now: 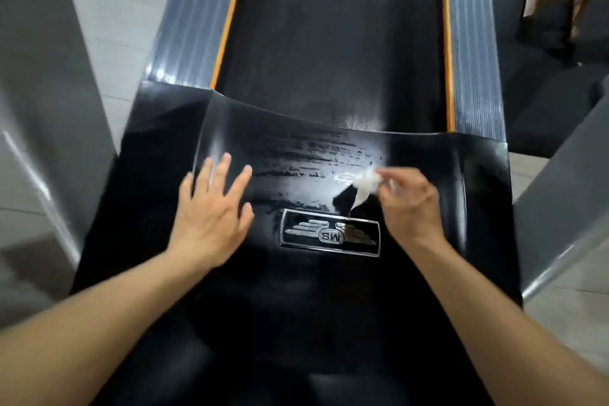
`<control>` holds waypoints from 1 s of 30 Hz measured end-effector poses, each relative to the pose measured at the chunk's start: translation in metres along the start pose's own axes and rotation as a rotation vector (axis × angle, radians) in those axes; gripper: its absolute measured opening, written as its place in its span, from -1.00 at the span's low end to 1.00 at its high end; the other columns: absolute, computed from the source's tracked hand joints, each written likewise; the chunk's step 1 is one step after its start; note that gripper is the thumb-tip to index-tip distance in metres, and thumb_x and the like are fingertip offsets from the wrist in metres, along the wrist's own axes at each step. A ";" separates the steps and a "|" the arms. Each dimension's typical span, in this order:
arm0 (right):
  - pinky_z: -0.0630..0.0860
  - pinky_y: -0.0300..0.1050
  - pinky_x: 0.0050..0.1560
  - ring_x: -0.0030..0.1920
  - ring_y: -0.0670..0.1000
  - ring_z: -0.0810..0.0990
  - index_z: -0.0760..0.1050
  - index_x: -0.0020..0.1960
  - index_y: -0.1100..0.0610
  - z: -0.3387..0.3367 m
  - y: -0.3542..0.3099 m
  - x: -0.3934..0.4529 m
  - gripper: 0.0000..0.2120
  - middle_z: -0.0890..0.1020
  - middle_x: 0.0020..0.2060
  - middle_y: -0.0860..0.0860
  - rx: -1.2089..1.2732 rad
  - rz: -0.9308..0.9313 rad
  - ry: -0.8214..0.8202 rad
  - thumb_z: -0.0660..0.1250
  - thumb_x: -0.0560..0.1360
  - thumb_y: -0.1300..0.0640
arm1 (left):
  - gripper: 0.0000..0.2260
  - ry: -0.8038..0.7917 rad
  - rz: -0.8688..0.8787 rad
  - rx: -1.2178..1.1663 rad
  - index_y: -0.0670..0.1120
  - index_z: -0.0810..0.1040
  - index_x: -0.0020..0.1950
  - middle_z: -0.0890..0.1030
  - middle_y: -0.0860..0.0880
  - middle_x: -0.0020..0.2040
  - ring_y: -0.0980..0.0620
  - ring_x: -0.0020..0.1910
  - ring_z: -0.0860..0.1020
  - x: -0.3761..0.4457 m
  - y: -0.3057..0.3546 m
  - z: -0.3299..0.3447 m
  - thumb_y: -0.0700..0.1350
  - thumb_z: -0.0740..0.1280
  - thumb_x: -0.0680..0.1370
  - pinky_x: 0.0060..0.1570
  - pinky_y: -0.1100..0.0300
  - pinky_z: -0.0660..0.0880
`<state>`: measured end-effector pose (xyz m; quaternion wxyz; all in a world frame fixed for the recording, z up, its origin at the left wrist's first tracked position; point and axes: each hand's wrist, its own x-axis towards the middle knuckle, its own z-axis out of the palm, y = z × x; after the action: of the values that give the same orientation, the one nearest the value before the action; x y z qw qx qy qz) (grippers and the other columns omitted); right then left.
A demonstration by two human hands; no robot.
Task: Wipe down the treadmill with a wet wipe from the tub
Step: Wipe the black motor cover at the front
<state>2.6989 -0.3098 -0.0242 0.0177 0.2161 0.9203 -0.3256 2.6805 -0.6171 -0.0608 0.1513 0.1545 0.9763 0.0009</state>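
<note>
Wiping the treadmill's hood (pixel 164 194), mid-task, streaks showing.
Right hand (pixel 410 204) pinching wipe (pixel 364 186); left hand (pixel 211 217) flat, fingers spread; next, probably covering the badge (pixel 329 234).

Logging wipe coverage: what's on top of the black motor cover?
On the motor cover: wet streaks, winged logo badge, left hand flat, right hand pinching the wet wipe. Surface under the hands is hidden.

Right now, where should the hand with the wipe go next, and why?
Probably sweep the right hand and its wet wipe leftward across the black cover: wet streaks lie only above the badge, and the part by the left hand looks dry.
</note>
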 end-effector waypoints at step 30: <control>0.33 0.15 0.42 0.35 0.31 0.45 0.52 0.25 0.30 0.017 0.119 0.132 -0.63 0.53 0.27 0.30 -0.280 -0.029 0.129 0.06 0.57 0.22 | -0.34 0.021 0.043 0.195 -0.07 0.08 0.66 0.09 -0.21 0.65 -0.27 0.61 0.11 0.000 0.003 0.028 0.19 -0.02 0.61 0.53 -0.37 -0.01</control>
<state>2.6268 -0.1864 -0.1310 -0.0160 0.2188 0.9589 -0.1799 2.6892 -0.6155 -0.0872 0.1253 0.1893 0.9698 -0.0895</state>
